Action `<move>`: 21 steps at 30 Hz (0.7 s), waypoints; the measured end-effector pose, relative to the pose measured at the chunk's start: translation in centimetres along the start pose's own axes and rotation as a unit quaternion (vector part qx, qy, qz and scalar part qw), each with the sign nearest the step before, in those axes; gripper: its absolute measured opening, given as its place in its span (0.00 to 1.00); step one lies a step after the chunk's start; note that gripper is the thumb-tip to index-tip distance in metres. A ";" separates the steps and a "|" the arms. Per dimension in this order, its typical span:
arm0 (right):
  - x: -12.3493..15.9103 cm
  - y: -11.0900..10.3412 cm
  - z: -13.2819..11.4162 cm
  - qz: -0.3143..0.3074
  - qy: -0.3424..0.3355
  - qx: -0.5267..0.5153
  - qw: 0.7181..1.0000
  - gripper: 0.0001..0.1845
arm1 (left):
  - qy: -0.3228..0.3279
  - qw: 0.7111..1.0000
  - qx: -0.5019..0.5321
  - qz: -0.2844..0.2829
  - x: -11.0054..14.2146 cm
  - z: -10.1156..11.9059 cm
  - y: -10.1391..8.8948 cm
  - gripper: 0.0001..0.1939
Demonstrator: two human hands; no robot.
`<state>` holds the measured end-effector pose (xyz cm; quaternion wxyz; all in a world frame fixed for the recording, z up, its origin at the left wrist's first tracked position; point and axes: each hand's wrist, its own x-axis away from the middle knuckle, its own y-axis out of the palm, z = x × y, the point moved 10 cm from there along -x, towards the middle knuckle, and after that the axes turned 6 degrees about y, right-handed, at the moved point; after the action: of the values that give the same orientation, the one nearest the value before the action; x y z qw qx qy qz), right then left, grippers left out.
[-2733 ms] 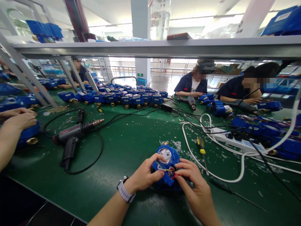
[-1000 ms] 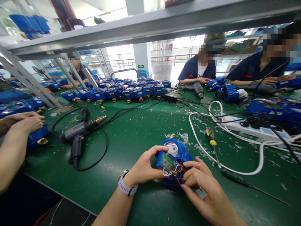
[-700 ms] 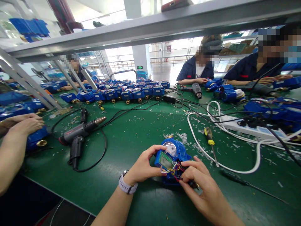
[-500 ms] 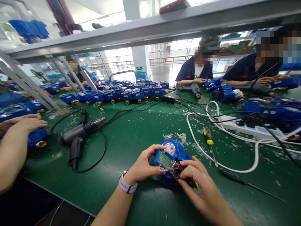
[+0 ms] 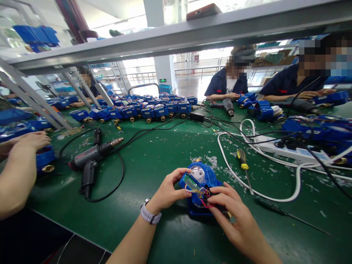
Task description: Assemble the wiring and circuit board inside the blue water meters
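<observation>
A blue water meter [image 5: 210, 175] with a round clear dial lies on the green bench in front of me. My left hand [image 5: 173, 189] grips its raised blue display box between thumb and fingers. Inside that box a circuit board with a small screen [image 5: 190, 181] shows at a slant. Thin coloured wires [image 5: 202, 191] run out from the board into the meter's body. My right hand [image 5: 232, 209] pinches at the red wires on the near right side; its fingertips partly hide what they hold. A brass fitting pokes out below that hand.
A heat gun [image 5: 92, 157] lies left, near a co-worker's arm [image 5: 20, 168]. To the right are a yellow-black screwdriver [image 5: 242, 160], a long dark screwdriver [image 5: 271, 205], a white cable and a power strip [image 5: 288, 148]. Several blue meters [image 5: 148, 110] line the back, below a metal shelf [image 5: 165, 36].
The display box has tilted, so its screen now faces me less. More of the red wires shows beside my right fingertips. Both hands stay at the meter.
</observation>
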<state>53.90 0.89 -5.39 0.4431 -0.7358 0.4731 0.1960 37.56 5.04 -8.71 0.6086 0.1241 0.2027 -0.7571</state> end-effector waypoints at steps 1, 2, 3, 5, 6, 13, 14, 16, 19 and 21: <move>0.0 0.0 0.0 0.001 0.000 -0.002 1.000 0.09 | 0.000 1.000 0.003 0.000 0.0 0.0 0.0 0.31; 0.0 0.0 0.0 0.002 -0.001 -0.003 1.000 0.08 | 0.000 1.000 0.006 -0.001 0.0 0.1 0.1 0.31; 0.0 -0.1 0.0 0.003 -0.002 -0.003 1.000 0.08 | -0.002 1.000 0.005 -0.004 0.0 0.0 0.1 0.31; -0.1 -0.1 -0.2 0.006 -0.006 -0.002 1.000 0.07 | -0.006 1.000 -0.003 -0.011 0.1 0.0 0.3 0.32; -0.1 -0.1 -0.3 0.009 -0.010 -0.001 1.000 0.07 | -0.007 1.000 -0.008 -0.015 0.2 0.0 0.3 0.33; -0.3 0.3 -0.7 0.002 -0.019 0.010 1.000 0.08 | 0.001 0.998 -0.027 -0.063 0.3 0.4 1.1 0.33; -0.3 0.3 -0.7 0.003 -0.019 0.011 1.000 0.08 | -0.001 0.997 -0.036 -0.071 0.4 0.4 1.3 0.33; -0.3 0.2 -0.7 0.010 -0.017 0.016 1.000 0.09 | -0.002 0.996 -0.049 -0.079 0.5 0.5 1.4 0.33; -0.4 0.2 -0.7 0.019 -0.020 0.023 0.999 0.09 | -0.003 0.995 -0.058 -0.082 0.6 0.5 1.5 0.33; -0.4 0.1 -0.9 0.026 -0.024 0.025 0.999 0.09 | -0.004 0.994 -0.067 -0.081 0.6 0.5 1.4 0.33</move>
<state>53.51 0.31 -4.70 0.4671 -0.7071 0.4860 0.2136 38.79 4.07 -8.72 0.5529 0.0626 0.2599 -0.7892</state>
